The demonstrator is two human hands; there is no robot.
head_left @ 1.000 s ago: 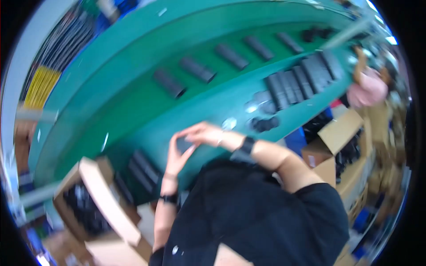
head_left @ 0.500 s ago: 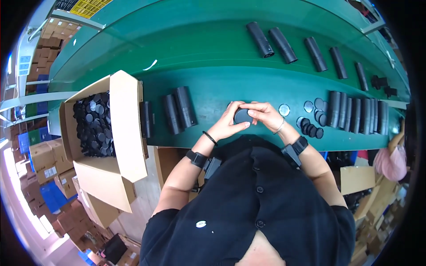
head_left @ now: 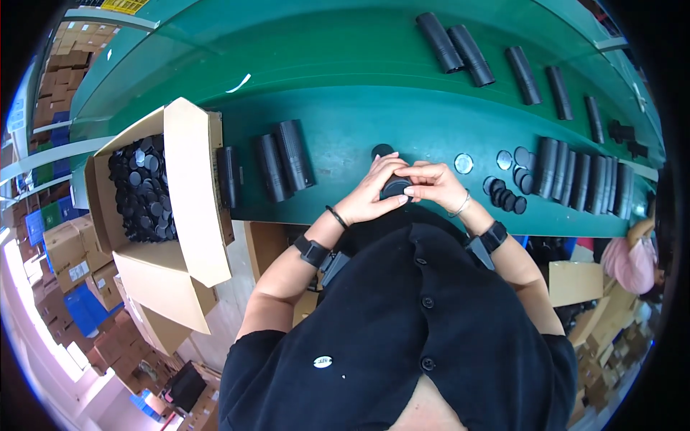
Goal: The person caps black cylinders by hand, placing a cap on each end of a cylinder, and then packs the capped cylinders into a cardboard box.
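Close in front of my body, my left hand (head_left: 372,197) is wrapped round a black ribbed-looking tube (head_left: 382,151), whose far end sticks out past my fingers. The tube's near end carries a round black cap (head_left: 394,188) facing me. My right hand (head_left: 437,185) has its thumb and fingertips closed on the edge of this cap. Fingers hide most of the tube, so I cannot tell how firmly the cap sits. Just right of my hands lie a shiny round disc (head_left: 464,164) and several loose black caps (head_left: 505,196).
Left stands an open carton (head_left: 198,194) holding many black caps (head_left: 144,190). Several black tubes (head_left: 291,154) lie beside it; a row of them (head_left: 575,176) lies right. More tubes (head_left: 471,56) rest on the far green strip. Another person's pink sleeve (head_left: 629,264) shows far right.
The tube has tilted, so its far end now shows beyond my left hand. My right fingers have shifted to the cap's near edge. The whole view has moved slightly.
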